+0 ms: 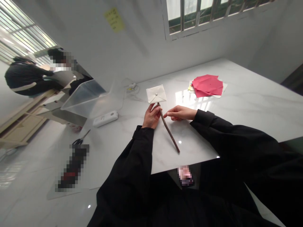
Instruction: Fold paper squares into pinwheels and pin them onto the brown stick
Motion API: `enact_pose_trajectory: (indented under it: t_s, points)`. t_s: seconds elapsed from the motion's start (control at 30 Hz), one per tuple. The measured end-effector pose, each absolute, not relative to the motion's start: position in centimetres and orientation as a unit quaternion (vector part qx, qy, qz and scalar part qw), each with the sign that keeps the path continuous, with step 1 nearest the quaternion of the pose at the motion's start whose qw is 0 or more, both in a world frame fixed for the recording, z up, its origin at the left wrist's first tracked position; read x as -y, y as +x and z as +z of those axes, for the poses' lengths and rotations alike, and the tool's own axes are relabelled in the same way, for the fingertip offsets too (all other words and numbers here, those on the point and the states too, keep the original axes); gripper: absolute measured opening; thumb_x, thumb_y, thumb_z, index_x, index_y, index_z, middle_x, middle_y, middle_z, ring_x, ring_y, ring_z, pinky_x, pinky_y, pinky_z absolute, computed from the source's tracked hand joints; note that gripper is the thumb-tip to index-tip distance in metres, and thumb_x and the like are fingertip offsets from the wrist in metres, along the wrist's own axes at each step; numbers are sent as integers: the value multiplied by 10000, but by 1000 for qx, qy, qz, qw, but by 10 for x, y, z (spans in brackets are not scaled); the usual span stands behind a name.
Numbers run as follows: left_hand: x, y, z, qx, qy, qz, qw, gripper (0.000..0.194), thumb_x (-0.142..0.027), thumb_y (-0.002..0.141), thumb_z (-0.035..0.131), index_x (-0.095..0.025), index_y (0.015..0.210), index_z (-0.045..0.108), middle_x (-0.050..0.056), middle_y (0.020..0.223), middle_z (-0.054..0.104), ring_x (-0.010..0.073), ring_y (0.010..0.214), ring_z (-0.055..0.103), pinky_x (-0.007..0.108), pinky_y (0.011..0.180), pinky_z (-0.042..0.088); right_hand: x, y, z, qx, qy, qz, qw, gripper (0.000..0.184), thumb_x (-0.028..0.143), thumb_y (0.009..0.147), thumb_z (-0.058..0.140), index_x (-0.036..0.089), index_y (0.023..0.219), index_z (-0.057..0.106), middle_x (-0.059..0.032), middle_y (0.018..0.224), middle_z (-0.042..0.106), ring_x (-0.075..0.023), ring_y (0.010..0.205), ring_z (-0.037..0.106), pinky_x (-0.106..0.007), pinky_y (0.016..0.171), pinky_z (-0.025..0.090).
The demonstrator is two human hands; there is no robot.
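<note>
The person's left hand (150, 116) gripping a slim dark-brown twig (168, 130) below a folded white square of paper or cloth (156, 94)

Left fingers curl snugly round the twig's top, over the white marble table (248, 97); the right hand's (180, 113) straight, close-set fingers stop just beside it. A firm grip right under the square best steadies the twig.

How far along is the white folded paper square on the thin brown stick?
Done: the white folded paper square sits at the end of the thin brown stick, a metal pin at its centre. In hand: the left hand grips the stick just below it, the right hand beside it. Left: red paper sheets lie apart on the white marble table.
</note>
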State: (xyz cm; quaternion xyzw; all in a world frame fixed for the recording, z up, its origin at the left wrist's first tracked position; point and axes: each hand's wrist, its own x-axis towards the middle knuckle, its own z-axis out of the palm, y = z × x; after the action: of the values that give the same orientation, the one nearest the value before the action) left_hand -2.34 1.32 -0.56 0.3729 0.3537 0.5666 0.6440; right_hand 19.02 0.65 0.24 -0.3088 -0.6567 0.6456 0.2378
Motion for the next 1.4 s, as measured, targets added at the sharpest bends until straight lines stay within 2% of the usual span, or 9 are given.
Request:
enact_pose_trajectory:
  t_s: [0.17,0.3,0.4,0.53,0.8,1.03,1.17,1.27,1.4]
  points:
    - [-7,-18,-2,-342,390,546,658,430,-154,705,876,-238,1096,718,-23,910,666,93,788,668,229,758,525,2,178,0,684,-278,639,216,514,610,908,735,124,1073,766,51,645,509,-71,536,372,-230,501,245]
    - [-8,-22,0,-352,371,537,671,351,-187,749,838,-241,1079,731,1,942,708,118,811,677,237,790,550,-1,179,-3,663,-286,653,228,478,594,905,735,130,1021,751,60,627,483,-73,529,359,-230,501,250]
    - [-13,-27,1,-355,326,564,670,252,-301,823,809,-234,1053,729,30,994,729,148,869,692,264,836,572,-2,183,0,665,-272,668,194,454,567,901,750,127,1012,749,61,624,483,-72,528,358,-230,496,243]
    - [-15,-29,0,-347,295,584,672,313,-442,890,774,-226,1113,739,56,969,731,175,851,695,300,850,596,-2,186,5,696,-242,663,134,463,563,899,769,118,1027,766,63,616,496,-64,518,356,-232,487,220]
    - [-13,-25,1,-350,309,608,643,344,-380,890,812,-245,1197,735,45,1024,763,131,832,671,243,825,568,-4,188,5,712,-227,657,99,500,593,900,766,121,1066,784,71,594,479,-59,498,336,-233,474,195]
    - [-14,-26,-1,-366,335,599,628,386,-277,835,864,-262,1202,745,42,1037,781,148,880,695,243,803,556,-3,189,6,705,-216,669,96,490,585,892,779,125,1060,785,61,626,515,-53,516,345,-222,481,200]
    - [-15,-28,-4,-352,326,600,640,397,-228,821,858,-258,1201,747,39,1054,783,139,885,693,239,814,559,-3,188,5,678,-226,690,115,419,521,897,802,135,1061,778,44,684,572,-53,536,400,-194,474,269]
    - [-16,-29,-6,-355,320,597,645,357,-242,842,837,-251,1189,750,35,1013,777,142,871,691,244,814,567,-3,185,2,598,-277,727,192,332,445,939,781,168,1120,752,-2,834,672,-66,588,515,-173,491,399]
    - [-17,-29,-9,-370,312,587,649,376,-335,849,846,-239,1199,747,32,960,769,159,888,707,267,851,578,-5,182,0,452,-330,774,295,299,395,987,740,167,1179,713,-93,1059,738,-114,747,667,-197,617,580]
